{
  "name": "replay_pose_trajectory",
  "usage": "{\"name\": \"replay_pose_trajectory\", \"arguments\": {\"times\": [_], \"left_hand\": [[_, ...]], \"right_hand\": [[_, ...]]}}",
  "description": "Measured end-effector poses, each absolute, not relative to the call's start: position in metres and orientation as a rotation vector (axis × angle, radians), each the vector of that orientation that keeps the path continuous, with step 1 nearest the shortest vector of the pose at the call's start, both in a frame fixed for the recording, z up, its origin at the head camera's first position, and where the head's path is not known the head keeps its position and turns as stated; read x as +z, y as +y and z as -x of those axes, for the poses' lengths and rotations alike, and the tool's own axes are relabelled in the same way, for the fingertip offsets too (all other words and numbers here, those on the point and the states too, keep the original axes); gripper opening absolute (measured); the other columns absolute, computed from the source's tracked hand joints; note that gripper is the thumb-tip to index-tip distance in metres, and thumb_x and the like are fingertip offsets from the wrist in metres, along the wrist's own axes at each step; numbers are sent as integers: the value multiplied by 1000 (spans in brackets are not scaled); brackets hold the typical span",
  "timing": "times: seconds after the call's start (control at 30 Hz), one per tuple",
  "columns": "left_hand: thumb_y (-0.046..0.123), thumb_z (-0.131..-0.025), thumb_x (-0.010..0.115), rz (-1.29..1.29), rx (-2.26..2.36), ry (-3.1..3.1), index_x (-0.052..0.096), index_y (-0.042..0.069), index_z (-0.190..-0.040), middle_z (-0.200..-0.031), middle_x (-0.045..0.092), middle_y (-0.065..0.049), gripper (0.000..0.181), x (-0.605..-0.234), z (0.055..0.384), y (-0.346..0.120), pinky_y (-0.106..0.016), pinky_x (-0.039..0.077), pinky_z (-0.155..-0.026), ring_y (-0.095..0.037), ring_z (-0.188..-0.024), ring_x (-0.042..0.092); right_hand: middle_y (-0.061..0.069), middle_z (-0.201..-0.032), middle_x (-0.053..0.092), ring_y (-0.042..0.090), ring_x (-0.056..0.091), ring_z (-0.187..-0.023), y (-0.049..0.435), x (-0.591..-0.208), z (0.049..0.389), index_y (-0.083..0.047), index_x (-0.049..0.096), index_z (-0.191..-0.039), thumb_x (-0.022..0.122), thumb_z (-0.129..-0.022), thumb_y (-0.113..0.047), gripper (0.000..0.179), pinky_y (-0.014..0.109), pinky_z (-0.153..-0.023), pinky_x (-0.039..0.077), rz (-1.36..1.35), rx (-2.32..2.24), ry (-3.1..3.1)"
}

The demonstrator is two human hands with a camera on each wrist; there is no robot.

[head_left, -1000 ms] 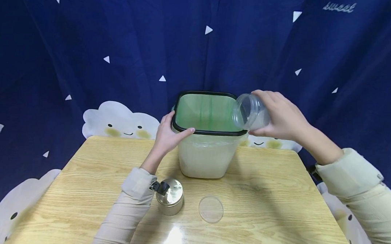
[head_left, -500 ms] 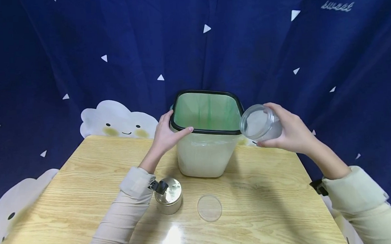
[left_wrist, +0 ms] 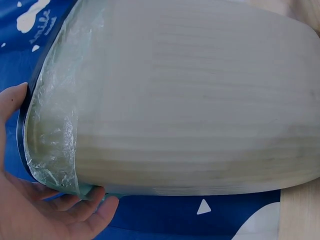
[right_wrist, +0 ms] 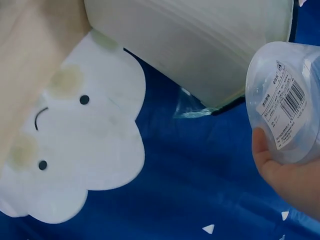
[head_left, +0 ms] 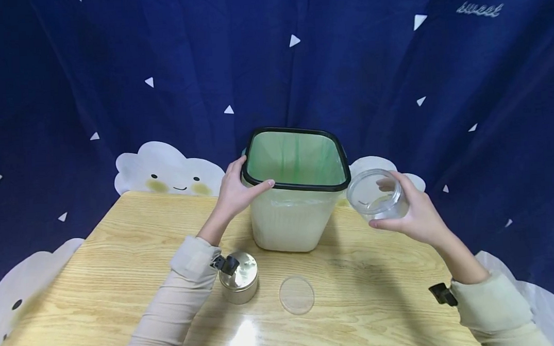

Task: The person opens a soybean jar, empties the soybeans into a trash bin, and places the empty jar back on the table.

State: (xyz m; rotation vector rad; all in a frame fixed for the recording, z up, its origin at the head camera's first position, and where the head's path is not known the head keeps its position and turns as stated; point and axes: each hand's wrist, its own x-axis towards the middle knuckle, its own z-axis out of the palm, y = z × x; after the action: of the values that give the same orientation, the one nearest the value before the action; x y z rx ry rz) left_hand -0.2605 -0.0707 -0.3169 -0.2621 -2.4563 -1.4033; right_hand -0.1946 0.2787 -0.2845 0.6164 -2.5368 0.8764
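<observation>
A pale trash bin (head_left: 286,224) with a black rim and a green plastic liner (head_left: 281,155) stands upright on the table. My left hand (head_left: 236,190) grips its left corner, thumb over the rim and fingers against the side; the left wrist view shows the liner's folded edge (left_wrist: 55,130) under the rim. Right of the bin, my right hand (head_left: 418,216) holds a clear plastic jar (head_left: 383,209) in the air, its lidless mouth tipped toward the head camera. No contents show inside the jar. A barcode label (right_wrist: 285,105) is on its base in the right wrist view.
A round metal tin (head_left: 239,285) with a lid stands beside my left wrist. Near it, a clear round disc (head_left: 297,295) lies flat on the wooden table (head_left: 375,303). A dark blue curtain (head_left: 272,65) with white clouds hangs behind the table.
My right hand has moved the jar from over the bin's right rim outward and down, turning its mouth upward. White material seen in the jar half a second ago no longer shows. Left hand stays.
</observation>
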Motion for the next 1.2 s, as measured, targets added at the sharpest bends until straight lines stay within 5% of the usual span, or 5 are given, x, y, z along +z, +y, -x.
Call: {"name": "replay_pose_trajectory", "arguments": {"times": [0.13,0.63,0.97,1.2], "left_hand": [[44,-70,72,263,-1409,-2459,32,3,-139,-139,34,-15,90,-317,261,-70,-43,28,-103,-29,-127,31],[43,-70,73,257,-1393,-2446,33,2,-139,-138,35,-16,90,-317,260,-72,-42,28,-103,-29,-127,32],[43,-70,73,255,-1397,-2449,32,3,-139,-138,35,-16,89,-318,260,-71,-42,28,-103,-29,-127,32],[43,-70,73,256,-1410,-2446,32,3,-139,-139,34,-16,89,-318,261,-70,-42,28,-103,-29,-127,32]], "right_hand": [[17,-115,57,16,47,-103,282,-299,190,-9,39,-135,87,-53,-10,94,13,-83,28,-622,973,-2505],[16,-118,55,8,47,-106,283,-363,179,-8,36,-135,84,-59,-6,90,10,-84,31,-516,1206,-2502],[23,-119,53,36,48,-107,262,-396,163,4,34,-132,80,-62,-3,83,13,-82,32,-363,1252,-2562],[14,-118,56,29,51,-107,275,-445,176,-6,36,-134,84,-61,-18,89,34,-86,41,-286,1245,-2623]]}}
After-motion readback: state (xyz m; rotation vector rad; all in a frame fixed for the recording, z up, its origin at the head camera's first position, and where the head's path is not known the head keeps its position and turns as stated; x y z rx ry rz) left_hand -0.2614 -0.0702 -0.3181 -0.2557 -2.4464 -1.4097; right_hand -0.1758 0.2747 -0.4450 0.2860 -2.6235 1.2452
